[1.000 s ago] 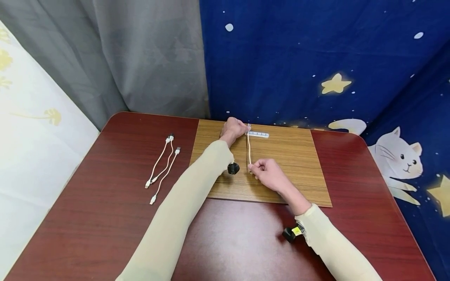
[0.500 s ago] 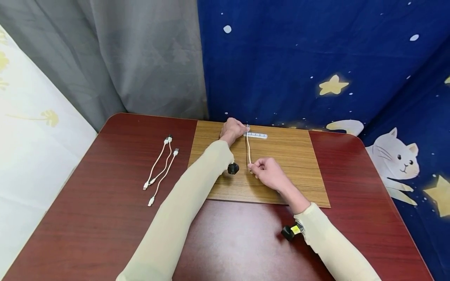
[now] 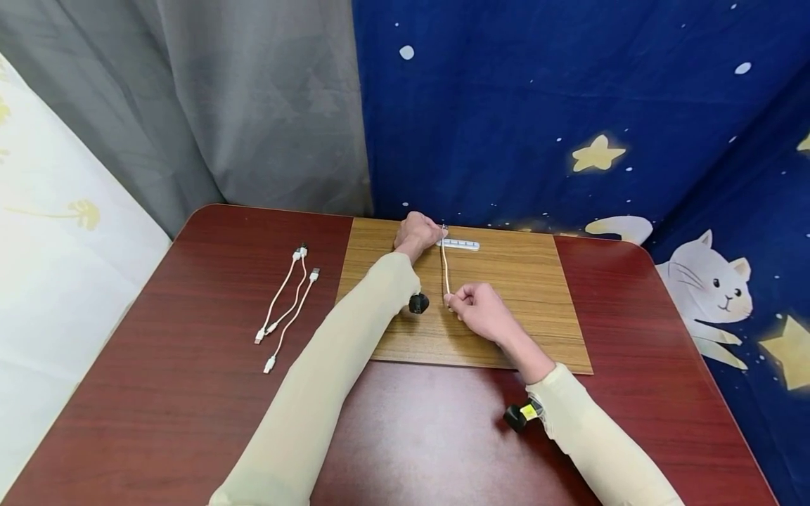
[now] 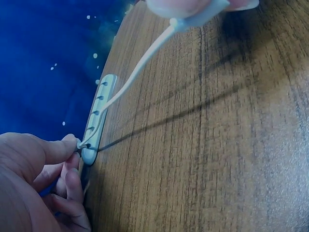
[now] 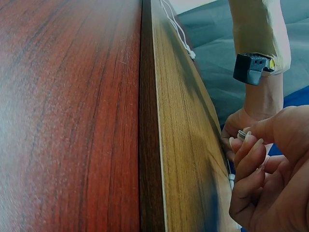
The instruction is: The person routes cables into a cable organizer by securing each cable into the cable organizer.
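Note:
A short white USB cable stretches between both hands above a wood-grain board. My left hand pinches its far end at the board's back edge, beside a white cable clip strip. In the left wrist view the thumb and fingers grip the cable at the near end of the slotted strip, and the cord slants up from there. My right hand pinches the other end over the middle of the board. A metal plug tip pokes out between its fingers in the right wrist view.
Several more white USB cables lie on the dark red table, left of the board. A grey curtain and a blue starry curtain hang behind the table's far edge.
The head view has shifted slightly. Both hands keep their pinch on the cable and stay nearly in place over the board.

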Available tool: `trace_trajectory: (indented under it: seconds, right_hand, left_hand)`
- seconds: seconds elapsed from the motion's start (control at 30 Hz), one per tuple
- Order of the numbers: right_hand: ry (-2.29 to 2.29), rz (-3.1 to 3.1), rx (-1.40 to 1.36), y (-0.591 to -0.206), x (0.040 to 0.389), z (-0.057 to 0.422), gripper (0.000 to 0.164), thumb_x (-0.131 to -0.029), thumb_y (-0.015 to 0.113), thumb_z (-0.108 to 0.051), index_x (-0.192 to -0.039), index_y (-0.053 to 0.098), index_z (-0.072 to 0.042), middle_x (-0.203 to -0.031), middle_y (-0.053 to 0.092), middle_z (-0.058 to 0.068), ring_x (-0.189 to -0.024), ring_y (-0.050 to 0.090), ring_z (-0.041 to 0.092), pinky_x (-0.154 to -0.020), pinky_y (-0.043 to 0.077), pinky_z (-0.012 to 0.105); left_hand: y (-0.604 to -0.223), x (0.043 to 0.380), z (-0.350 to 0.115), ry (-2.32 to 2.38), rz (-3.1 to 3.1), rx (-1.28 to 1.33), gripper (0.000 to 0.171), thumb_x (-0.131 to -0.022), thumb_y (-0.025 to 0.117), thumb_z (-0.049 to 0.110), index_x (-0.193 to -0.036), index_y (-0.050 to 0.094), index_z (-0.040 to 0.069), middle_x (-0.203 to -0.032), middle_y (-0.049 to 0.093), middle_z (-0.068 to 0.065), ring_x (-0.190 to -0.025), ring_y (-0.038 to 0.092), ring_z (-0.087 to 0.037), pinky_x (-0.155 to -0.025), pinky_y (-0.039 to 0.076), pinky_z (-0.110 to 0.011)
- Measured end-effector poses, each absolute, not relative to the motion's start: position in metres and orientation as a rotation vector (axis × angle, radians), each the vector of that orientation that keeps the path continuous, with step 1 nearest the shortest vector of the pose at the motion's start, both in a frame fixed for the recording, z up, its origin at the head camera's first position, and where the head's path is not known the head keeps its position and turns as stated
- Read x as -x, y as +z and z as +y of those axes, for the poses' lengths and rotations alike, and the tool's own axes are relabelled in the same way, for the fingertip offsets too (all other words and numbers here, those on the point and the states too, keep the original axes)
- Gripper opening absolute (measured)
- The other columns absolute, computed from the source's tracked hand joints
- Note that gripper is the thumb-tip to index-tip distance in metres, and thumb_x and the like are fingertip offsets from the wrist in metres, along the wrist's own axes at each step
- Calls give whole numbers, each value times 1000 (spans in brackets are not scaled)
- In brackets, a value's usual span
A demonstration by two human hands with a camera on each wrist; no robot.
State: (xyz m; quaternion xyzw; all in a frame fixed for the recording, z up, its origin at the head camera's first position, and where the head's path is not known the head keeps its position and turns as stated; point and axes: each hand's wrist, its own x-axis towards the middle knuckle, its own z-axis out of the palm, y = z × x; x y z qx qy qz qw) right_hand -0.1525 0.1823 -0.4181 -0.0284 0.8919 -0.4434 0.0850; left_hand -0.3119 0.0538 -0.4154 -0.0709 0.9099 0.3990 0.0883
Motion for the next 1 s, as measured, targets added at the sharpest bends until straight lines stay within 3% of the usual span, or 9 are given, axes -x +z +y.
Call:
trace_trajectory:
  seconds: [1.0]
  right_hand:
    - [-1238, 2679, 88, -419, 154, 188, 28, -101, 65, -20, -80, 69, -4, -55, 54, -4, -46, 38, 7, -45, 29, 25]
  left_hand:
    - [-414, 312, 56, 1099, 2733, 233, 20, -90, 79, 38, -85, 75, 19, -94, 69, 2, -85, 60, -20, -75, 46, -35]
